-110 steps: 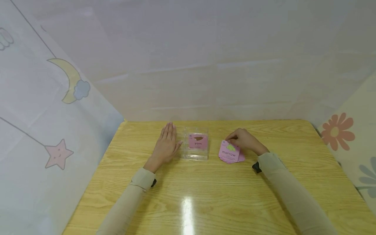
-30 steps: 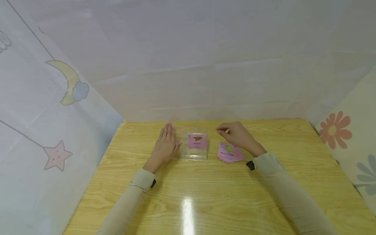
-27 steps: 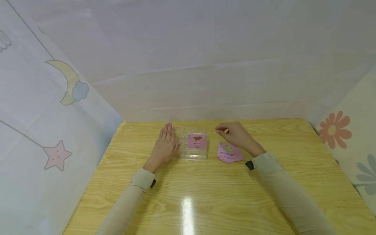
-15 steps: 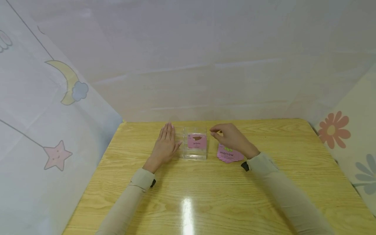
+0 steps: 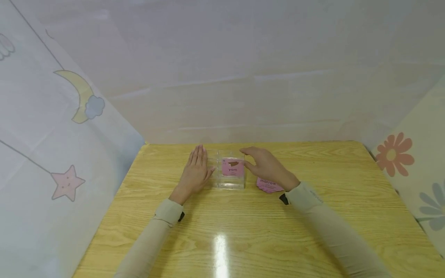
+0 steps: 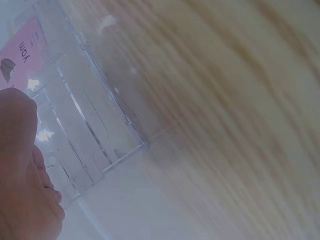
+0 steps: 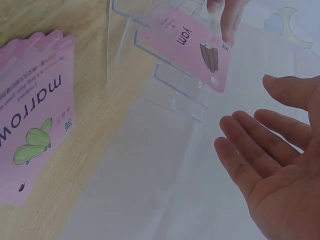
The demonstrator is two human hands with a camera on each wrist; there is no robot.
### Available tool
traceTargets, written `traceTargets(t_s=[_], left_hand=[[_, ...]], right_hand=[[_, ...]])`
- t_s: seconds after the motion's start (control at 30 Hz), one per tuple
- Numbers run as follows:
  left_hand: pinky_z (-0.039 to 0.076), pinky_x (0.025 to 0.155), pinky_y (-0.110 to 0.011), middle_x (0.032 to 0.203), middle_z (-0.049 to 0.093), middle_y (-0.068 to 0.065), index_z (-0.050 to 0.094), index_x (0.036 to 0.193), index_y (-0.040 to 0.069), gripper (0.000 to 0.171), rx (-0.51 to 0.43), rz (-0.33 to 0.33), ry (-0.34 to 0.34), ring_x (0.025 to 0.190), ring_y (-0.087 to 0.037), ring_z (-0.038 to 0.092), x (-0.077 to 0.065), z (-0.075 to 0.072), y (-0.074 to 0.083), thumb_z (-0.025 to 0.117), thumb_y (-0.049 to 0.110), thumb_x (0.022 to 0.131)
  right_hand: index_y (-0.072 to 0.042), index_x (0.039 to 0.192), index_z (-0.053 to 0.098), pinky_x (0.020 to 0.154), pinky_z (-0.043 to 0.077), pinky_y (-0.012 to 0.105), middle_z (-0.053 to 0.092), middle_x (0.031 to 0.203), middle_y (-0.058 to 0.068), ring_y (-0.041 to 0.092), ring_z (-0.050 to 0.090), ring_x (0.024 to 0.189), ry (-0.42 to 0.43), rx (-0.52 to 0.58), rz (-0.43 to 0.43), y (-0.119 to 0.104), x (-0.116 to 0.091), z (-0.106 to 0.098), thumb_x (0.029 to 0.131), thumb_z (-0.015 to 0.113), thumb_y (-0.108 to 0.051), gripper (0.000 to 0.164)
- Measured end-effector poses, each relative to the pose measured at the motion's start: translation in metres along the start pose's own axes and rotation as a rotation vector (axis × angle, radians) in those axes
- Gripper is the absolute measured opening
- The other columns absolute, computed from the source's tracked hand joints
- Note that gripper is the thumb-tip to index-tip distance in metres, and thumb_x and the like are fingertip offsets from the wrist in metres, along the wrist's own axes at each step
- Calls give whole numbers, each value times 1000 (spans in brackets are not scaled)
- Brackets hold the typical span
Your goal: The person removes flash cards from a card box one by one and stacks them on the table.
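A clear plastic card holder with several tiers stands on the wooden table, bearing a pink card printed "yam" and a brown picture. My left hand lies along its left side, fingers straight, thumb toward the holder. In the left wrist view, the hand covers part of the holder. My right hand is at the holder's right edge, thumb and fingers spread with nothing between them. Partly beneath it in the head view is a fanned stack of pink cards, the top one printed "marrow", with green vegetables.
The wooden table ends at a pale cloth backdrop right behind the holder. Side cloths carry a printed moon and star on the left and flowers on the right. Both forearms reach in from the front.
My right hand has let go of the marrow card, which lies on its stack, then moved left to the holder's right edge while its fingers spread. The left hand and holder have stayed put.
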State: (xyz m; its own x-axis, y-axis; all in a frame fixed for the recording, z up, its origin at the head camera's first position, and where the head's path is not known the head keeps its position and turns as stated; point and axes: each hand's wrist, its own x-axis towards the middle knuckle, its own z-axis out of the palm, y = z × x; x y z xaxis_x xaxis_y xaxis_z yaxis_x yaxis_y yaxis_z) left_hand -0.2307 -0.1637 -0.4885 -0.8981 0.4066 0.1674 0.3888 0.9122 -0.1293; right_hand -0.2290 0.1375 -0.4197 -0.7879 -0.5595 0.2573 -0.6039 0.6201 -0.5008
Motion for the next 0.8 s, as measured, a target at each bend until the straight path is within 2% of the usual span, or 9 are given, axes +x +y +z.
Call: traceTargets(t_s=[0.13,0.37,0.53,0.63,0.8], left_hand=[[13,136,-52,174,8,-31,13,164,-11,78,-15,-6,-22,165,-43,8,-1,-1,1,32,46,115],[14,136,-52,173,11,-32,11,164,-11,79,-2,0,-11,164,-44,13,0,-1,1,31,47,115],[14,136,-52,174,9,-32,10,164,-11,79,-9,-1,-11,165,-44,12,0,0,0,33,46,114],[14,136,-52,174,8,-32,11,164,-11,79,-15,-1,-11,164,-44,12,0,-1,1,35,45,114],[14,136,-52,174,8,-31,12,164,-11,79,-19,-2,-11,165,-44,12,0,-1,1,37,44,114]], right_hand=[[-1,145,60,115,51,55,66,145,19,38,62,137,7,-25,-22,-3,1,4,104,68,-22,47],[2,143,62,112,54,54,67,143,20,38,64,134,16,-59,-59,-8,3,12,102,69,-16,45],[1,146,59,101,60,48,64,147,21,38,65,131,-1,-127,-62,-11,4,18,102,69,-17,49],[3,146,58,97,62,47,64,146,23,38,67,128,3,-172,-97,-13,5,21,101,70,-16,50],[5,142,59,102,61,49,66,140,24,38,67,128,24,-240,-175,-14,8,25,99,72,-14,49]])
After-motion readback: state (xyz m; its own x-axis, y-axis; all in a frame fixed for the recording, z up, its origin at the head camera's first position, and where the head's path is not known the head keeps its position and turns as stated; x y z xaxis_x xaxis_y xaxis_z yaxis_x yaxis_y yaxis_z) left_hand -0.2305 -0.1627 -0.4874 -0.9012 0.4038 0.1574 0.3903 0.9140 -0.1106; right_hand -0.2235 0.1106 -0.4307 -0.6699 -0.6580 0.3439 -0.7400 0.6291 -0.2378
